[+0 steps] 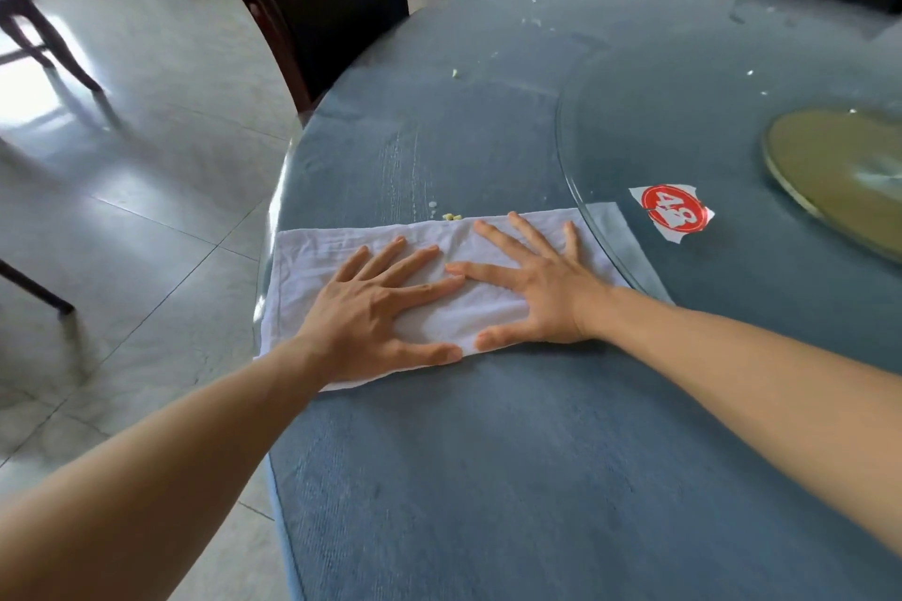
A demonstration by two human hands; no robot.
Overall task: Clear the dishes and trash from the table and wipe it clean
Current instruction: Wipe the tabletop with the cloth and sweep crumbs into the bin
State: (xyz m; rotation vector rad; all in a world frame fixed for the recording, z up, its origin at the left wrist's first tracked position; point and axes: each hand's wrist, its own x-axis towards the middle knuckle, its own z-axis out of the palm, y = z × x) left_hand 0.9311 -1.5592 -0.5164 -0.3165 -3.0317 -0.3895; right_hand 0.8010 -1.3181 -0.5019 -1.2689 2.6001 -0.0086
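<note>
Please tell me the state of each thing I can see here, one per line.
Left hand: flat, pressing on cloth.
Right hand: flat, pressing on cloth.
Cloth: spread flat at table edge.
Table: crumbs remain beyond the cloth.
Crumbs: at the cloth's far edge.
Sticker: torn.

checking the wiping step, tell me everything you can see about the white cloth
The white cloth looks like thin woven fabric, folded into a flat rectangle with slight wrinkles. It lies near the table's left edge. Left hand and right hand press on it, fingers spread. Yellowish crumbs sit at its far edge.

Blue-clothed table (512, 478): white cloth (312, 259), crumbs (451, 216), glass turntable (659, 122).
</note>
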